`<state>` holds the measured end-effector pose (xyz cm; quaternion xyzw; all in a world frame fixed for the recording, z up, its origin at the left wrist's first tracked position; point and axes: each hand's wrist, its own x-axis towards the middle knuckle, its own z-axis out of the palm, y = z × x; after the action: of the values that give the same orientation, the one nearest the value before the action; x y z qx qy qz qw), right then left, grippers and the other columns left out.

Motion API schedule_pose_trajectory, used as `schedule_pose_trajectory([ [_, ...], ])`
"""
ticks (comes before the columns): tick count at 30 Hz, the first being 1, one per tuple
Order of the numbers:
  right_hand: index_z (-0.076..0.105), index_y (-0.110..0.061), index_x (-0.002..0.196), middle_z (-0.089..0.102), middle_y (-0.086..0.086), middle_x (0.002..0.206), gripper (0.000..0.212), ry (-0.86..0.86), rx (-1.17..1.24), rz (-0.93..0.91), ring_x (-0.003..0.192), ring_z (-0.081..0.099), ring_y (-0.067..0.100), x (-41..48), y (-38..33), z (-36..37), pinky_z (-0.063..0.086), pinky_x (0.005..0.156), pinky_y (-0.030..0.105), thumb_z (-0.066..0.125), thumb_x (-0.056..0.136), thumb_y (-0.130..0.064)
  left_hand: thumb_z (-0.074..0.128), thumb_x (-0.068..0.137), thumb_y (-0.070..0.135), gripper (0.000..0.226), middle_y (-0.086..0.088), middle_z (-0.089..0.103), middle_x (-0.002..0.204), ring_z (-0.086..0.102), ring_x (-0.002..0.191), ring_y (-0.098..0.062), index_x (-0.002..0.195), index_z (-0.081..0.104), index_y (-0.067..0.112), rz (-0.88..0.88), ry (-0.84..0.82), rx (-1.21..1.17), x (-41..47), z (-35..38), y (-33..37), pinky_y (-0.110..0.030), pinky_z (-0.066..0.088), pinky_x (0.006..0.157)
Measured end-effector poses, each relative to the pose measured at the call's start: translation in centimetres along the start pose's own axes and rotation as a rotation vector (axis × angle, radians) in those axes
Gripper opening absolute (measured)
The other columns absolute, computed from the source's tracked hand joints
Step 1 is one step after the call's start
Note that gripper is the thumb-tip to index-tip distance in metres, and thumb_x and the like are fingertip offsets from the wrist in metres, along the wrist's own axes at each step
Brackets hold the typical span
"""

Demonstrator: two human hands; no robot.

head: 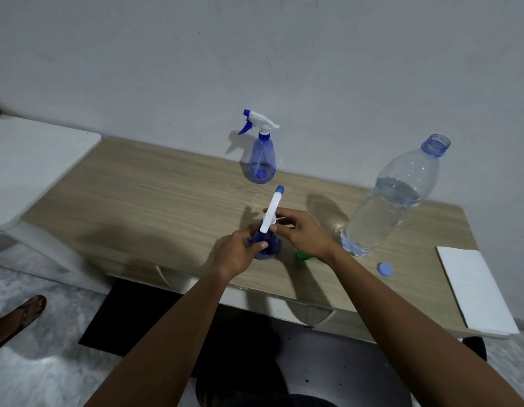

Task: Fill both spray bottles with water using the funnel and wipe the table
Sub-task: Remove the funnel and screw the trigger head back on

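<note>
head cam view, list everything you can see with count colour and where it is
spray bottles: 2, blue with white and blue trigger heads; far spray bottle upright by the wall, near spray bottle held at the table's middle
water bottle: 1, clear with blue neck, uncapped, partly full, right of the hands
bottle cap: 1, blue, on the table near the water bottle's base
green object: 1, mostly hidden behind the right wrist, cannot tell what it is
white cloth: 1, folded, at the table's right end
table: 1, light wood
left hand: grips the near bottle's body
right hand: fingers on its trigger head
</note>
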<state>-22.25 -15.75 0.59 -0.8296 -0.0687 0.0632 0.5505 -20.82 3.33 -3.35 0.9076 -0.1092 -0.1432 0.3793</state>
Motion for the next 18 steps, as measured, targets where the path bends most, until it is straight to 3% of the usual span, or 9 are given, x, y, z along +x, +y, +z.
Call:
schedule_pose_trajectory([
  [3, 0.073, -0.013, 0.115, 0.074, 0.0, 0.114, 0.02, 0.024, -0.108, -0.028, 0.103, 0.069, 0.014, 0.3, 0.4, 0.1, 0.047, 0.087, 0.013, 0.064, 0.098, -0.008, 0.066, 0.09, 0.043, 0.03, 0.004, 0.068, 0.082, 0.065, 0.081, -0.021, 0.119, 0.065, 0.032, -0.005, 0.01, -0.031, 0.0, 0.0, 0.0, -0.03, 0.047, 0.068],
  [5, 0.072, -0.011, 0.114, 0.074, 0.002, 0.111, 0.019, 0.055, -0.182, -0.041, 0.099, 0.069, 0.014, 0.3, 0.4, 0.3, 0.047, 0.085, 0.014, 0.066, 0.097, -0.01, 0.065, 0.092, 0.041, 0.034, 0.009, 0.064, 0.085, 0.061, 0.08, -0.016, 0.125, 0.063, 0.033, 0.003, 0.011, -0.033, -0.1, -0.1, 0.2, -0.026, 0.041, 0.069],
  [8, 0.072, -0.015, 0.112, 0.075, 0.001, 0.107, 0.019, 0.133, -0.292, -0.055, 0.093, 0.072, 0.016, 0.2, 0.6, 0.8, 0.056, 0.085, 0.037, 0.068, 0.095, -0.021, 0.065, 0.092, 0.04, 0.039, 0.011, 0.065, 0.091, 0.062, 0.086, -0.017, 0.131, 0.059, 0.037, 0.015, 0.019, -0.028, -0.2, -0.1, 0.3, -0.024, 0.039, 0.071],
  [10, 0.073, -0.018, 0.108, 0.076, -0.001, 0.103, 0.019, 0.213, -0.365, -0.062, 0.087, 0.073, 0.017, 0.0, 0.8, 1.4, 0.057, 0.08, 0.043, 0.069, 0.093, -0.03, 0.065, 0.093, 0.037, 0.039, 0.011, 0.064, 0.091, 0.059, 0.084, -0.013, 0.131, 0.06, 0.035, 0.014, 0.014, -0.043, -0.3, -0.2, 0.4, -0.019, 0.038, 0.065],
  [12, 0.073, -0.02, 0.103, 0.078, -0.003, 0.098, 0.023, 0.294, -0.388, -0.067, 0.083, 0.074, 0.016, -0.2, 1.0, 2.0, 0.058, 0.078, 0.043, 0.071, 0.09, -0.039, 0.065, 0.093, 0.033, 0.038, 0.012, 0.063, 0.091, 0.055, 0.08, -0.009, 0.131, 0.06, 0.034, 0.023, 0.007, -0.055, -0.4, -0.2, 0.5, -0.008, 0.034, 0.058],
  [15, 0.076, -0.02, 0.103, 0.078, -0.004, 0.097, 0.027, 0.368, -0.394, -0.065, 0.081, 0.075, 0.013, -0.2, 1.0, 2.5, 0.058, 0.079, 0.04, 0.074, 0.088, -0.043, 0.065, 0.093, 0.032, 0.037, 0.008, 0.069, 0.097, 0.056, 0.081, -0.008, 0.13, 0.061, 0.034, 0.033, 0.003, -0.058, -0.3, -0.2, 0.5, -0.014, 0.036, 0.061],
  [18, 0.077, -0.021, 0.1, 0.079, -0.005, 0.093, 0.034, 0.418, -0.413, -0.06, 0.08, 0.075, 0.012, -0.4, 0.9, 2.7, 0.058, 0.077, 0.038, 0.074, 0.085, -0.052, 0.065, 0.092, 0.033, 0.033, 0.01, 0.065, 0.088, 0.056, 0.075, -0.008, 0.125, 0.064, 0.034, 0.014, 0.004, -0.059, -0.4, -0.3, 0.5, -0.008, 0.033, 0.056],
])
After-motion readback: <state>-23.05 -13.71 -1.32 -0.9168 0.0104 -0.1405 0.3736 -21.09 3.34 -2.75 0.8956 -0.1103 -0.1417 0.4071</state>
